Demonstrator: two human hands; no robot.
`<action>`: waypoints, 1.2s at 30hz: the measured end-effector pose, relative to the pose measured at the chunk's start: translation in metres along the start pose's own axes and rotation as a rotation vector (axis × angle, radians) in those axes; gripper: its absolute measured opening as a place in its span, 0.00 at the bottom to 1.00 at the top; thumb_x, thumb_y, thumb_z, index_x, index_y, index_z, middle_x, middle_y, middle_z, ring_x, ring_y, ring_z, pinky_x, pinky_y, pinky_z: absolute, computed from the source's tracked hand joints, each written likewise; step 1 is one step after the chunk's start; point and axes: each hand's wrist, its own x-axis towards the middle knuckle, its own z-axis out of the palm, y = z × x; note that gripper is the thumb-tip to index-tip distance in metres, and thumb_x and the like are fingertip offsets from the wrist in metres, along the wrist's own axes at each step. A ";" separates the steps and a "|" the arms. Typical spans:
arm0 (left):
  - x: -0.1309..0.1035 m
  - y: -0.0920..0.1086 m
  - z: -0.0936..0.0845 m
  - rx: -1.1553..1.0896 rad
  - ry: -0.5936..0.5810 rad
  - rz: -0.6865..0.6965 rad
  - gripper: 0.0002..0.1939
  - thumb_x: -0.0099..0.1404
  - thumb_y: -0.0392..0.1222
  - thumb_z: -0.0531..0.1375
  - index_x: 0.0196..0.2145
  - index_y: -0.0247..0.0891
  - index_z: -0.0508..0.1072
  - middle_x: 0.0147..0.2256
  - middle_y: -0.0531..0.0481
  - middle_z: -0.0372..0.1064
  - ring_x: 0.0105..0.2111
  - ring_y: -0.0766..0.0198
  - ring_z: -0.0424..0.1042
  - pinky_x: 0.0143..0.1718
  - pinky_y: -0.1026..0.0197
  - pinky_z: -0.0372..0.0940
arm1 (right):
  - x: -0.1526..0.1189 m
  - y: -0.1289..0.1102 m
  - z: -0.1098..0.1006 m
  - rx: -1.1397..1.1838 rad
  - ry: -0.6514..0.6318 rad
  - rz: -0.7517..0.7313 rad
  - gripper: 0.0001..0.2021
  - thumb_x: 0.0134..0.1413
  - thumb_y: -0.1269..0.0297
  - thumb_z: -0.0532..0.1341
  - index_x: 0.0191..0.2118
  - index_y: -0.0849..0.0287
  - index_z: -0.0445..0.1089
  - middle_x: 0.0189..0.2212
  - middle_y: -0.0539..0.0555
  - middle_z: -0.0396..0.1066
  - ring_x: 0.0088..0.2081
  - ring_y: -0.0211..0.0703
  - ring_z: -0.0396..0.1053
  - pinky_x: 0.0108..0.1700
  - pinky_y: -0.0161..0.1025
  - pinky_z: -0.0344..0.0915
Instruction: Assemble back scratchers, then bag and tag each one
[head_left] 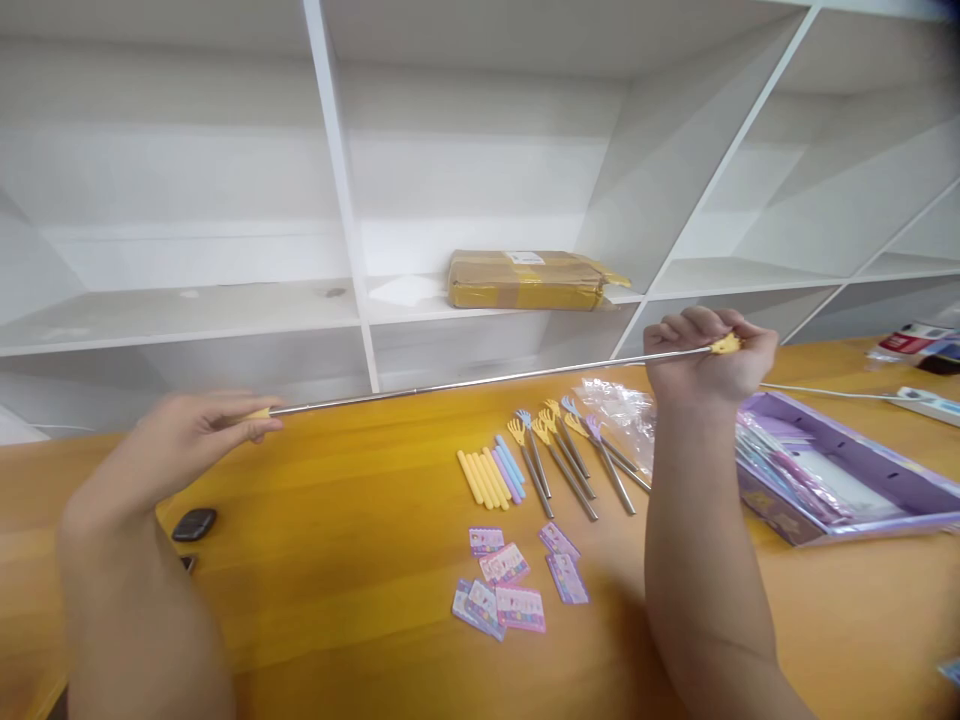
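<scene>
Two-handed, gripped the metal rod [487,381] by its yellow ends [724,344] with left fingers [251,431] and right fingers [703,319]; seemed light, bendable, safest there.

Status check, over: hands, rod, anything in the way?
Left hand pinching yellow handle; right hand holding yellow head. Metal rod stretched between them, slightly tilted. Nothing seen blocking its span.
</scene>
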 end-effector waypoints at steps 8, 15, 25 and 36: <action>-0.012 0.004 -0.011 0.017 -0.047 -0.013 0.24 0.65 0.67 0.60 0.49 0.50 0.78 0.50 0.57 0.80 0.45 0.57 0.76 0.44 0.63 0.64 | 0.001 -0.007 0.006 -0.090 0.050 -0.048 0.08 0.51 0.64 0.51 0.28 0.54 0.46 0.19 0.45 0.50 0.19 0.34 0.43 0.23 0.36 0.45; -0.016 0.016 -0.012 -0.004 0.004 -0.018 0.20 0.65 0.67 0.62 0.43 0.51 0.80 0.48 0.61 0.81 0.43 0.58 0.75 0.45 0.62 0.62 | 0.002 -0.003 0.003 -0.200 0.061 -0.062 0.11 0.49 0.63 0.52 0.29 0.54 0.43 0.20 0.45 0.48 0.19 0.33 0.44 0.23 0.36 0.43; 0.002 0.078 0.036 -0.004 -0.037 0.199 0.14 0.73 0.56 0.57 0.48 0.51 0.77 0.35 0.57 0.81 0.29 0.62 0.72 0.35 0.62 0.59 | -0.036 0.081 0.016 -0.622 -0.225 -0.029 0.20 0.54 0.52 0.59 0.22 0.57 0.52 0.20 0.48 0.54 0.23 0.36 0.53 0.27 0.36 0.54; -0.006 0.136 0.118 -0.013 -0.105 0.389 0.11 0.78 0.48 0.51 0.40 0.44 0.69 0.30 0.52 0.76 0.27 0.61 0.73 0.29 0.62 0.56 | -0.162 0.175 0.035 -0.576 -0.429 0.220 0.23 0.72 0.46 0.50 0.27 0.55 0.62 0.18 0.50 0.59 0.25 0.42 0.58 0.34 0.41 0.56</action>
